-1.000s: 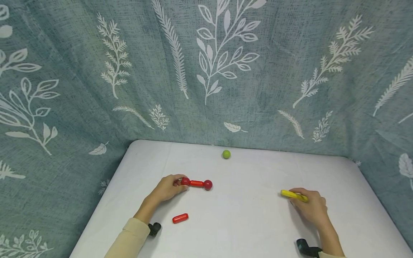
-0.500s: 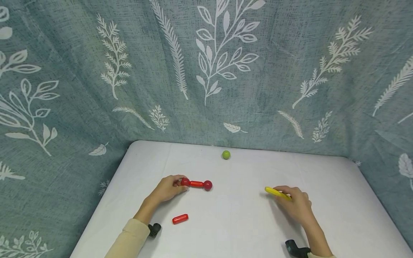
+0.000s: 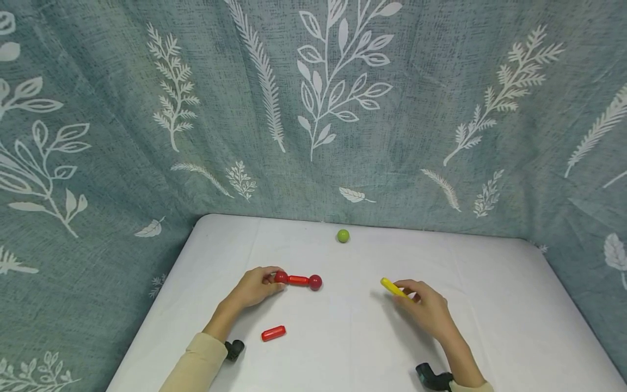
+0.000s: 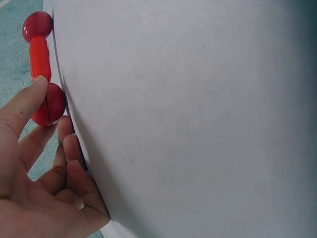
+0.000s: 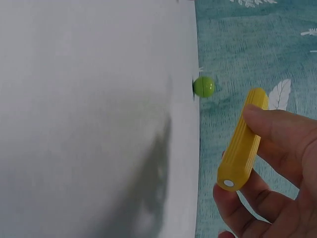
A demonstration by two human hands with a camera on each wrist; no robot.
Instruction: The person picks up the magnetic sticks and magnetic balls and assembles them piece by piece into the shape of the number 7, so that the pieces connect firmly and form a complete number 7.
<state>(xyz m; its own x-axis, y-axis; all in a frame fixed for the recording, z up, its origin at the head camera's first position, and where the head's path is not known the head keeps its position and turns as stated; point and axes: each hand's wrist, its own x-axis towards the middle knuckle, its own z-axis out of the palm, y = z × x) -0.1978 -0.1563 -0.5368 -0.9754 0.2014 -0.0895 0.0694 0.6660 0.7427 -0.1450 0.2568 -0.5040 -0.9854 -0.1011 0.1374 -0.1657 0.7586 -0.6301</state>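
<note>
My left hand (image 3: 256, 286) pinches a red ball (image 4: 55, 104) at the near end of a joined piece: a short red rod (image 3: 298, 280) with a second red ball (image 3: 315, 282) at its far end. Between thumb and fingers my right hand (image 3: 425, 307) holds a longer yellow rod (image 5: 241, 144), tilted and raised off the table, its shadow falling below. A whitish round spot marks the rod's end in the right wrist view. Some gap separates the yellow rod from the red piece to its left.
A loose red rod (image 3: 273, 333) lies on the white table (image 3: 352, 337) near my left forearm. Toward the back edge sits a green ball (image 3: 343, 236). A teal leaf-patterned curtain (image 3: 274, 179) rises behind the table.
My right hand has moved left across the table with the yellow rod, which has turned to a steeper slant. My left hand and the red piece have stayed put.
</note>
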